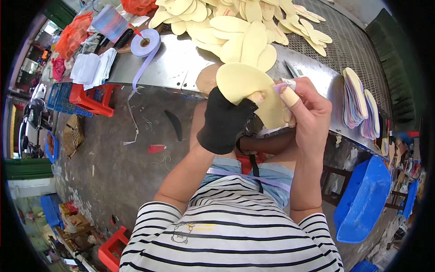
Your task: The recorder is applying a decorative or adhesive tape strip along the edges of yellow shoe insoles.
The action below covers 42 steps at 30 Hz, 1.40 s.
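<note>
My left hand [225, 121], in a black fingerless glove, is closed on a pale yellow insole [244, 84], thumb lying on its face. The insole is held tilted above my lap, just off the metal table's front edge. At its right edge my right hand [310, 106] pinches a lilac strip [279, 86] between thumb and forefinger. Tape wraps the thumb and a finger of that hand. Some of its other fingers are hidden behind the insole. Another lilac strip [222, 172] lies across my lap.
Loose yellow insoles [244, 38] are heaped on the metal table [167, 63]. A lilac tape roll [145, 43] trails its end over the edge. Stacked insoles [354, 97] stand at the right. A blue tub [364, 199] and red stool [93, 100] flank me.
</note>
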Each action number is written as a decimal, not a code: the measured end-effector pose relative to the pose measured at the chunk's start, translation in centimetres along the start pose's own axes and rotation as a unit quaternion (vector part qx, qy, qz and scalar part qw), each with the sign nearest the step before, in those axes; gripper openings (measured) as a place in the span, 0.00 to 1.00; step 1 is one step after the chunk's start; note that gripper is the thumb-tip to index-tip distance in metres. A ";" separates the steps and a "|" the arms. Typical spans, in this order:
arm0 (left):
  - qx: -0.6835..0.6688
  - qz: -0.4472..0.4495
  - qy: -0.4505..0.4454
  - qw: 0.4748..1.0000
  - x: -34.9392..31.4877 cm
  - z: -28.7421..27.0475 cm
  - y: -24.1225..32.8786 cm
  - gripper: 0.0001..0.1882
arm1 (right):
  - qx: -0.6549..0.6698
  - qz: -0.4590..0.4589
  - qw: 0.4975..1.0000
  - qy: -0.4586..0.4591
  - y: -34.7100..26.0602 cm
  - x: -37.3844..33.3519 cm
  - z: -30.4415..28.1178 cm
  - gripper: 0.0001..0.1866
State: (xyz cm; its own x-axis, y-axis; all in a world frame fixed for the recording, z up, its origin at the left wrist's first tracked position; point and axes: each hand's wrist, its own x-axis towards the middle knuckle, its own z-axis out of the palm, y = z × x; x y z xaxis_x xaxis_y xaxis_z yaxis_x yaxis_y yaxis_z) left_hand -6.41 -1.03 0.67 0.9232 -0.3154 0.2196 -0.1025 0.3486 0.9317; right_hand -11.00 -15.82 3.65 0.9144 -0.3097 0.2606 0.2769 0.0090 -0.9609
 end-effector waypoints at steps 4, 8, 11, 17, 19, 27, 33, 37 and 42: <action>0.026 0.025 -0.007 0.999 -0.1 0.2 -0.1 0.14 | -0.024 -0.012 1.000 0.015 0.2 -0.1 0.2 0.09; 0.059 0.038 -0.011 0.997 -0.1 0.1 -0.1 0.14 | -0.071 -0.055 0.996 0.016 1.0 0.0 0.1 0.08; 0.020 0.013 0.000 1.000 0.1 0.1 -0.1 0.15 | -0.075 -0.037 0.995 0.061 1.1 -0.2 0.4 0.06; 0.127 0.074 -0.072 0.987 0.9 -0.4 0.3 0.15 | -0.066 -0.078 0.994 -0.037 1.3 0.7 -0.6 0.05; 0.084 0.039 -0.056 0.994 1.2 -0.3 0.4 0.14 | -0.050 -0.059 0.996 -0.053 1.8 0.6 -0.2 0.05; -0.044 -0.032 -0.036 0.998 3.3 -0.3 0.1 0.17 | 0.140 0.126 0.982 -0.012 2.7 -0.1 0.2 0.05; -0.113 0.015 -0.010 0.993 2.7 0.0 0.3 0.18 | -0.048 -0.089 0.993 0.067 4.4 -1.7 0.6 0.06; -0.134 0.035 0.046 0.989 2.6 0.7 0.2 0.15 | -0.010 -0.019 1.000 0.016 4.3 -2.0 0.4 0.04; -0.091 0.031 0.016 0.995 2.7 1.0 0.6 0.14 | 0.066 0.081 0.993 -0.052 3.1 -1.1 0.2 0.04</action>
State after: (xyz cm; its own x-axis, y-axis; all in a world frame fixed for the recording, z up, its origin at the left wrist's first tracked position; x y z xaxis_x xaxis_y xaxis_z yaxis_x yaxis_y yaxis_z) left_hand -4.36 -2.57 2.11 0.9287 -0.2608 0.2637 -0.0946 0.5211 0.8482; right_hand -11.06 -15.28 0.39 0.9737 -0.1949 0.1181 0.1536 0.1783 -0.9719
